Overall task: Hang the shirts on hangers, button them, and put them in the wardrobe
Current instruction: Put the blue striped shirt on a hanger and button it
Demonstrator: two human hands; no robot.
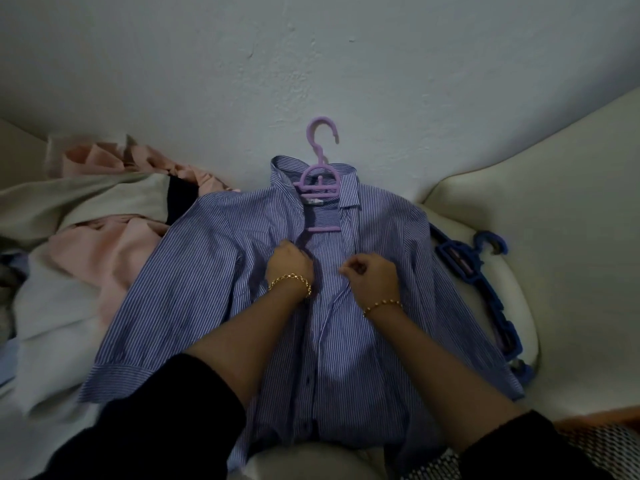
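- A blue-and-white striped button-up shirt (214,271) lies face up and spread flat on a cream cushioned sofa seat (568,209), its collar toward the pale wall and its hem toward the camera.
- A lilac plastic hanger (320,174) sits inside the shirt's shoulders, its hook sticking out above the collar against the wall and its crossbars showing in the open neck.
- The person's left hand (290,268), a gold chain bracelet (291,280) at the wrist, is curled closed and pinches the left edge of the shirt front just below the open neck.
- The right hand (372,275), wearing a thinner gold bracelet (382,304), is also closed, thumb and fingertips nipping the opposite edge of the front.
- The two hands are near one another at chest height, the two front edges apart between them; lower down, dark buttons run in a line along the closed front.
- Both forearms reach in from the bottom of the view, emerging from dark sleeves (162,414).
- A dark blue plastic hanger (485,289) lies on the seat just to the right of the shirt, partly under its right sleeve.
- A heap of pale pink, white and beige garments (100,237) lies to the left, touching the shirt's left sleeve.
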